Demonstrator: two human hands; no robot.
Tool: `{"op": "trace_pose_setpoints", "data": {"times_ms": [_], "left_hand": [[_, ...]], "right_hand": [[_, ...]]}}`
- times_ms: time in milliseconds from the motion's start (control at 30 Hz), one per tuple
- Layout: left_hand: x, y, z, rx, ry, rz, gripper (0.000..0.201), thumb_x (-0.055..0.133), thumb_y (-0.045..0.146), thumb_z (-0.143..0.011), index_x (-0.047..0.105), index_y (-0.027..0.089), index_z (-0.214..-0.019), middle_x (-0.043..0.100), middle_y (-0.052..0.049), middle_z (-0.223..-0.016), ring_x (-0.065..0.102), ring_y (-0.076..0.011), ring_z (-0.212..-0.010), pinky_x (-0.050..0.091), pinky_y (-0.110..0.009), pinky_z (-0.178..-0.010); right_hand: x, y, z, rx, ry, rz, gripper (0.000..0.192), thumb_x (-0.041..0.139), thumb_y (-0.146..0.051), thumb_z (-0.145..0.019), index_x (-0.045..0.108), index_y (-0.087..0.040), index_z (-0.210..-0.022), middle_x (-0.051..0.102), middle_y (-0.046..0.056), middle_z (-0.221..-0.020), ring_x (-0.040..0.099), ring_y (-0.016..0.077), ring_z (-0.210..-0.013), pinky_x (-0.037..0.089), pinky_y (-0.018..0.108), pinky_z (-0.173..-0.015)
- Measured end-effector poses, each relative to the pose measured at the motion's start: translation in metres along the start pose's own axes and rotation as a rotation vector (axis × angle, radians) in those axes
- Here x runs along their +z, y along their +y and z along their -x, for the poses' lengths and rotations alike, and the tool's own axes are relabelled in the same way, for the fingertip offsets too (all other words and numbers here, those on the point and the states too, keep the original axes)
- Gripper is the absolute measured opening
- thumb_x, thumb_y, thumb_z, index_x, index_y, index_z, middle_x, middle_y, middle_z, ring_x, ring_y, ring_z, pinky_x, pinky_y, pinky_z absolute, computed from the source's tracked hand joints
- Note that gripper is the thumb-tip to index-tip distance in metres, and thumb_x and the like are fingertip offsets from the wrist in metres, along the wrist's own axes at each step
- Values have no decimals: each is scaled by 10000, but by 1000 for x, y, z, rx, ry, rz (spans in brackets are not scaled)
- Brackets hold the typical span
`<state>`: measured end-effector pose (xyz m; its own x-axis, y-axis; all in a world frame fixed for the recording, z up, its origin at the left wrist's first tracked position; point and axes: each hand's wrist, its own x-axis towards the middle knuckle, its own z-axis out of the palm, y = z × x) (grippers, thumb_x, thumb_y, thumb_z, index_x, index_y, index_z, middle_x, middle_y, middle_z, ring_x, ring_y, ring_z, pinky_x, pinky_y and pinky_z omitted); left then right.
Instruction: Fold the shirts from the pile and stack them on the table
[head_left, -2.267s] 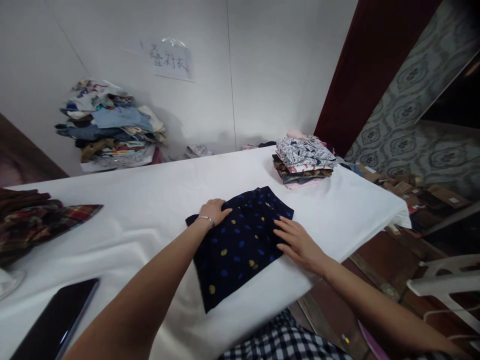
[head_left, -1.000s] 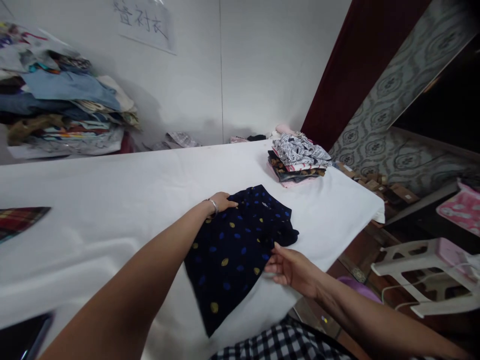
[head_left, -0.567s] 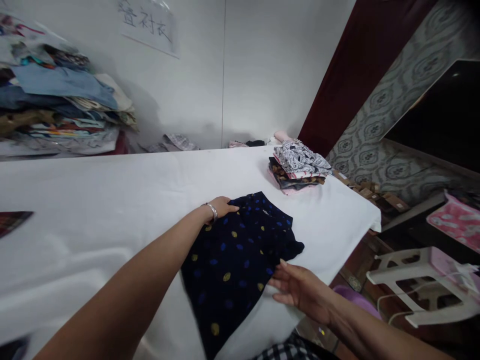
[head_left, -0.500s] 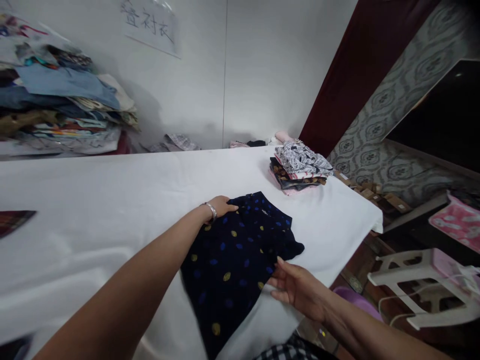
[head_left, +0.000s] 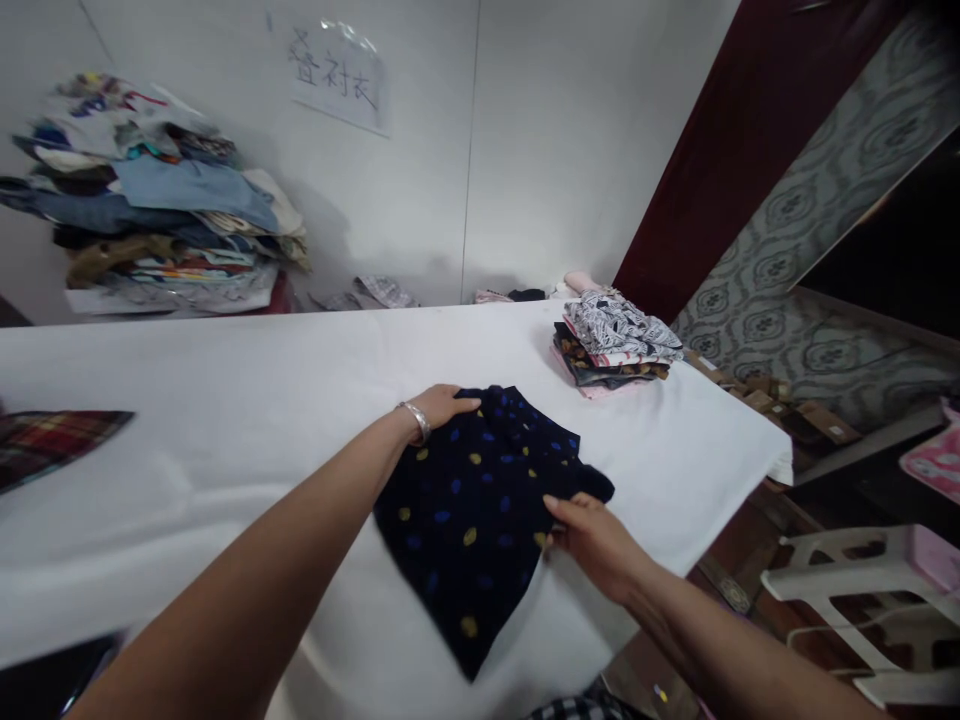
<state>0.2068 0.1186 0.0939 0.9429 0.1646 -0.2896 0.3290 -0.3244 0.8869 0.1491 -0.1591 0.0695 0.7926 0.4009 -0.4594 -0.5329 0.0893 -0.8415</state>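
A dark navy shirt (head_left: 480, 500) with blue and yellow dots lies partly folded on the white-covered table (head_left: 225, 400). My left hand (head_left: 442, 405), a silver bracelet on its wrist, rests on the shirt's far left corner, fingers closed over the cloth. My right hand (head_left: 592, 535) pinches the shirt's right edge near a bunched dark fold, thumb on top.
A small stack of folded shirts (head_left: 616, 343) sits at the table's far right. A tall heap of mixed clothes (head_left: 157, 215) stands against the wall at the back left. Plaid fabric (head_left: 56, 440) lies at the left edge. A white plastic stool (head_left: 862, 590) stands right of the table.
My right hand went from lying flat beside the shirt to pinching its right edge. My left hand stayed on the far corner. The view shifted slightly right and up.
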Motion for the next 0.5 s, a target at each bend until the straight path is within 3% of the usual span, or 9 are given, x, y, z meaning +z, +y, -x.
{"op": "trace_pose_setpoints", "data": {"times_ms": [67, 167, 233, 300, 400, 500], "left_hand": [[-17, 17, 12, 80, 39, 113, 343, 700, 500, -628, 654, 186, -758, 716, -51, -754, 650, -209, -698, 508, -318, -660], [-50, 44, 42, 299, 159, 253, 392, 728, 511, -623, 655, 173, -808, 708, -42, -774, 641, -190, -707, 513, -324, -706], [-67, 56, 70, 473, 269, 273, 405, 731, 509, -633, 666, 174, -850, 707, -36, -833, 638, -190, -771, 508, -330, -768], [-73, 56, 102, 561, 368, 197, 411, 717, 507, -655, 677, 190, -913, 704, -26, -896, 626, -205, -857, 494, -343, -834], [-56, 21, 146, 490, 403, -27, 382, 685, 500, -686, 679, 204, -928, 694, -19, -904, 607, -221, -899, 480, -354, -865], [-15, -44, 178, 366, 363, -247, 275, 634, 474, -722, 665, 204, -761, 660, -11, -778, 599, -197, -786, 498, -333, -778]], "right_hand": [[4, -27, -8, -128, -63, 65, 319, 807, -382, -609, 678, -160, -797, 698, 42, -796, 622, 169, -746, 473, 296, -698], [13, -74, -26, -415, -169, 178, 378, 787, -355, -633, 700, -199, -967, 722, 38, -957, 619, 216, -957, 441, 371, -901], [17, -99, -40, -621, -223, 235, 389, 771, -344, -654, 692, -225, -1016, 713, 21, -1035, 599, 223, -1032, 407, 396, -966], [17, -109, -53, -760, -266, 273, 378, 748, -342, -682, 684, -240, -1041, 702, 11, -1075, 591, 222, -1062, 390, 402, -994], [3, -86, -67, -823, -314, 431, 313, 698, -335, -736, 686, -242, -1035, 693, 14, -1093, 593, 218, -1057, 392, 393, -995], [-20, -35, -73, -812, -436, 722, 191, 644, -304, -771, 714, -229, -932, 705, 29, -1027, 610, 223, -995, 426, 381, -947]]}}
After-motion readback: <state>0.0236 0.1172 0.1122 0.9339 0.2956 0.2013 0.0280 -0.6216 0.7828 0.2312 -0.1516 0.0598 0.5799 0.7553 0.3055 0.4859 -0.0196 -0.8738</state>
